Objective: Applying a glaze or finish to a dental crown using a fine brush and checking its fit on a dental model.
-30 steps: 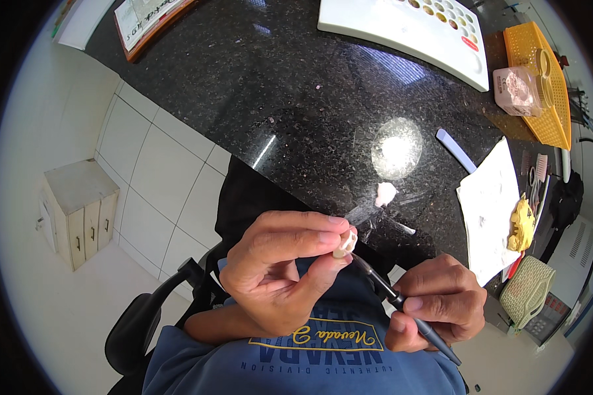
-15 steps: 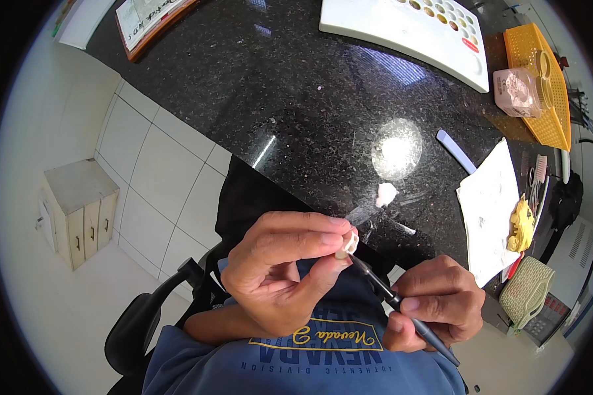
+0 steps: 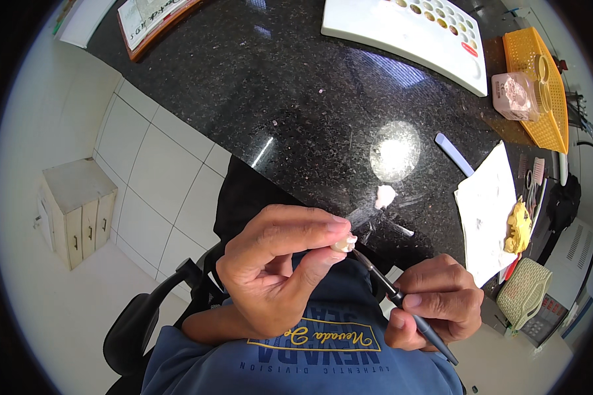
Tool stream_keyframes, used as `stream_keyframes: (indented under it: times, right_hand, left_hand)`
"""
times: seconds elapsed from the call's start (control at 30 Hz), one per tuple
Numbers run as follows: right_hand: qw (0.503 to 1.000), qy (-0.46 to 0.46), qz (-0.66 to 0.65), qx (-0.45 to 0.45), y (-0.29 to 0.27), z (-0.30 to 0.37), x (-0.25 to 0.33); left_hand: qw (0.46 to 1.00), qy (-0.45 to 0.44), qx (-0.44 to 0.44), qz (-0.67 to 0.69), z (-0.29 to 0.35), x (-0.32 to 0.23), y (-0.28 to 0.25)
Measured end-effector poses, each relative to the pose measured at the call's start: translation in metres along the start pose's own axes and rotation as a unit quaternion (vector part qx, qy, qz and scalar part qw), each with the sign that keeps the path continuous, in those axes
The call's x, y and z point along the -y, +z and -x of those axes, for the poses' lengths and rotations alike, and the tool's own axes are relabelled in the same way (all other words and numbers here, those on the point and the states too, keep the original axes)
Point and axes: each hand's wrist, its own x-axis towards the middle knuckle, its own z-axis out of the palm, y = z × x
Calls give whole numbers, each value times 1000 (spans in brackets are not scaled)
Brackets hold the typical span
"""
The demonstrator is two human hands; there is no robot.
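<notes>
My left hand [image 3: 277,266] pinches a small cream and white tooth-shaped piece [image 3: 343,244] between thumb and fingertips, above my lap near the counter's edge. In my right hand [image 3: 438,299] a slim fine-tipped brush [image 3: 385,282] with a dark handle and a metal collar is gripped like a pen. Its tip points up and left, right beside the piece; whether it touches cannot be made out. Just beyond the hands, a white lump of paste [image 3: 385,196] sits on the black speckled counter [image 3: 296,85], with white smears around it.
A white palette [image 3: 402,43] with small coloured wells lies at the back. To the right are a blue-grey strip [image 3: 453,154], a white paper sheet [image 3: 484,204], a crumpled yellow item [image 3: 519,226], a clear jar [image 3: 512,96] and a yellow basket [image 3: 550,85]. An armrest [image 3: 138,322] stands left.
My left hand has turned the tooth-shaped piece, so a different side shows. The brush tip is now slightly apart from where it met the piece. The view has shifted a little.
</notes>
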Motion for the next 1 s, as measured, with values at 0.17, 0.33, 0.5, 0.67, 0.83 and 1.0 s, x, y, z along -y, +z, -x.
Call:
stream_keyframes:
  times: [0.17,0.33,0.5,0.67,0.83,1.0]
  right_hand:
    - [1000,9,13,8,0,-2,2]
    - [1000,6,14,11,1,-1,2]
    - [1000,10,5,10,-1,1,2]
    - [1000,4,-18,13,-5,0,1]
    - [992,-31,-77,-96,0,6,-10]
    - [982,12,-59,-180,-1,-2,4]
  left_hand:
    - [1000,5,-3,-6,0,0,1]
    - [1000,7,0,-10,1,0,0]
    - [1000,9,-4,-11,3,0,2]
    - [1000,2,-7,-15,2,0,2]
    - [999,-14,-35,35,0,0,3]
    - [990,-61,-51,114,1,-9,3]
